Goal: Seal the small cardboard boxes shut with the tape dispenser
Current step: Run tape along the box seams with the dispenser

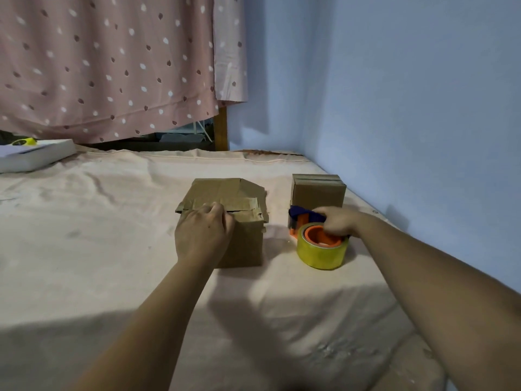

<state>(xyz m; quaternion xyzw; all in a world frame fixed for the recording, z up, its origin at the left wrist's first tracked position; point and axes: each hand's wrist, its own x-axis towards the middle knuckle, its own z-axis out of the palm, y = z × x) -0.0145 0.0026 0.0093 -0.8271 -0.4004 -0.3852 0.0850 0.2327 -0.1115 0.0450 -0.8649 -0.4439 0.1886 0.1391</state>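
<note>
- While both bare forearms reach in from the bottom edge, everything sits on a bed covered in a wrinkled pale pink sheet [112, 263], so no bench here.
- Left hand [201, 235] is draped over the near top edge of the bigger brown cardboard box [242, 244], fingers curled down onto the tape strip where the flaps meet. It's pressing rather than pinching, grip loosely closed against the cardboard.
- Just right of that box, not touching it, the tape dispenser with the orange hub and dark blue handle [303, 218] lies on the sheet, with its fat yellowish roll of clear tape [321, 253] nearest the camera.
- Right hand [337, 221] is on top of the dispenser, fingers curled around the handle area. Looks like a closed grip on it, bit blurry though.
- Right behind the dispenser is a smaller brown cardboard box [318, 191], flaps down, close to the light blue wall [408, 94].
- Far left on the bed: a flat white box [36, 156] with something yellow on top.
- Behind it all hangs a dusty pink curtain with white and brown spots [112, 66].
</note>
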